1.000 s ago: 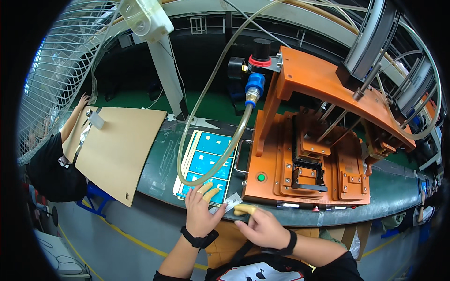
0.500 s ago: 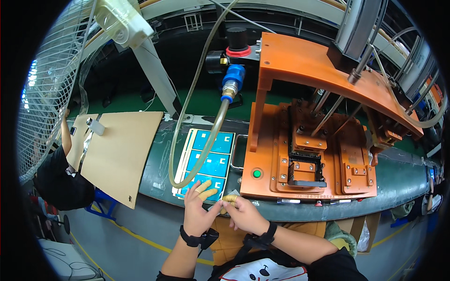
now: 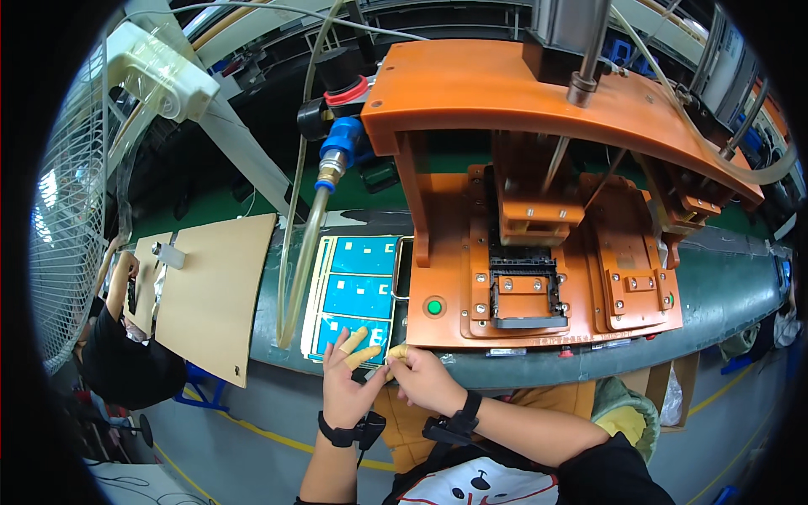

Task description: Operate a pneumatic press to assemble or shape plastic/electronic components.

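My left hand [image 3: 347, 389] is over the near end of the blue sheet stack, fingers spread, with yellow finger cots on some of them. Its thumb reaches across to the fingertips of my right hand [image 3: 427, 384]. That hand is closed in a pinch, also with yellow cots; whatever sits between its fingertips is too small or hidden to make out. Under and beyond the left fingers lie blue sheets [image 3: 358, 292] with small pale cut-out shapes on a cream backing. To the right stands an orange press [image 3: 459, 324] with a black frame-shaped part [image 3: 530, 321] on its fixture.
A green button [image 3: 434, 307] is on the press base. A clear hose [image 3: 305, 278] hangs from a blue air fitting [image 3: 341, 139] beside the sheets. Further left are a cardboard-topped table [image 3: 215, 295], a fan cage [image 3: 71, 194] and another person [image 3: 126, 362].
My view has shifted, so the press appears further left. My hands stay close together over the sheets' near edge. A small greyish piece near my right fingers no longer shows.
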`<state>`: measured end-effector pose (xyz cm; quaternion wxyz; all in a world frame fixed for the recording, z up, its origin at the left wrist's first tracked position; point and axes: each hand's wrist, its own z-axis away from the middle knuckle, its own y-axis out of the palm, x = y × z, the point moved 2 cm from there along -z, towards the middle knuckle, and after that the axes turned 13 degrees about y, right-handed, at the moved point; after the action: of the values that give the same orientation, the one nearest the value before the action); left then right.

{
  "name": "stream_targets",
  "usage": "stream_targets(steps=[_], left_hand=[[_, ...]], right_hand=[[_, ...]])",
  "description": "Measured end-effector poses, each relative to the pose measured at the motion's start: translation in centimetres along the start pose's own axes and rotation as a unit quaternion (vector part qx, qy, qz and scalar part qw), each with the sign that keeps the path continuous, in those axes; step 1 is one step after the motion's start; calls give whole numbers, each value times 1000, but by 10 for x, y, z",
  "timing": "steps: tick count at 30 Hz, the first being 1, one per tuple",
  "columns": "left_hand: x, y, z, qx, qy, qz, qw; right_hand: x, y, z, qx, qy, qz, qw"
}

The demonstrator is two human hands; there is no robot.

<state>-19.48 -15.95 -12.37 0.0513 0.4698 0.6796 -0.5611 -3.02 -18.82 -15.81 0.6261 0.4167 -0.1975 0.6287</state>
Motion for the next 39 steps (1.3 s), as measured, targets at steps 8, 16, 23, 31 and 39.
stream_targets(steps=[8,16,23,31,39], left_hand=[[-5,-6,-1,14,3,6,1000],[-4,-8,-4,6,15,17,1000],[91,-68,-16,-232,-180,71,953],[178,-162,15,-432,-212,478,735],[15,-95,29,-192,-45,528,826]], right_hand=[[-4,-3,-3,9,-5,9,1000],[-4,-4,-4,17,-15,21,1000],[-5,-2,-4,-35,-29,58,997],[24,-10,48,-39,-153,116,981],[98,-97,199,-503,-422,462,596]])
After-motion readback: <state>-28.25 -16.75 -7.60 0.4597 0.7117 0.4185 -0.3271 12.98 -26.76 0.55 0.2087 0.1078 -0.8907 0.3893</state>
